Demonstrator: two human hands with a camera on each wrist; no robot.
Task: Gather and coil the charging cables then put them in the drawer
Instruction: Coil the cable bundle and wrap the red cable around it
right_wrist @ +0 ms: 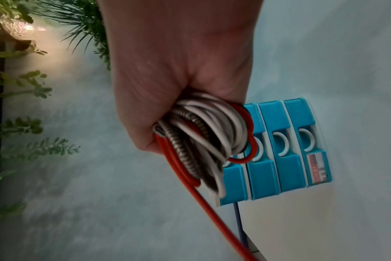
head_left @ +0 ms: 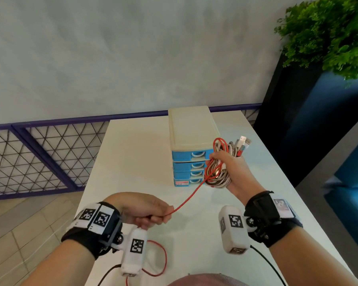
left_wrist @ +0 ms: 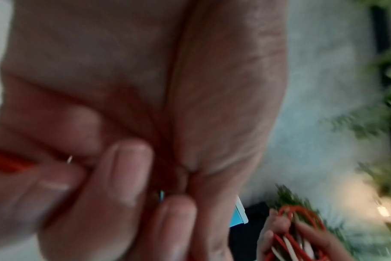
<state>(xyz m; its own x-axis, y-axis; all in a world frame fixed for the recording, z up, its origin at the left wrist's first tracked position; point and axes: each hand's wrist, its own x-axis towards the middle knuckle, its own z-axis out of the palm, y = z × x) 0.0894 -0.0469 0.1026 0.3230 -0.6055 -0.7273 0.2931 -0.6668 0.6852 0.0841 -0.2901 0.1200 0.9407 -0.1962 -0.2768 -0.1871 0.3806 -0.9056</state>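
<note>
**Cable runs taut from left grip up to coil in right**

Head view: right hand (head_left: 228, 166) is closed round a coil (head_left: 217, 172) of red, white and metal-braided cables, plugs (head_left: 243, 142) sticking up past the fingers. Left hand (head_left: 147, 211) sits nearer the body and lower, its fingers curled and pinching the red cable (head_left: 186, 200). That cable stretches straight, rising away and to the right from the left grip into the coil. Its loose tail (head_left: 161, 259) loops on the table (head_left: 132, 157) under the left wrist, so I judge more winding is due. The drawer unit (head_left: 191, 145) stands just behind the coil, all its drawers shut; the right hand is the nearer one to it.

Left wrist view: blurred. Curled fingers (left_wrist: 127, 173) press red cable (left_wrist: 5, 162) at the frame's left edge; the coil (left_wrist: 297, 234) shows far off in the other hand.

Right wrist view: right hand (right_wrist: 179, 74) grips the coil (right_wrist: 208, 141) tightly; the red cable (right_wrist: 212, 217) leaves it downward. Blue drawers (right_wrist: 272, 150) lie straight beyond, handles facing the hand.

Table is pale and bare around the unit. Grey wall (head_left: 132, 48) behind, a purple mesh rail (head_left: 39, 153) left, a plant (head_left: 331, 32) right.
</note>
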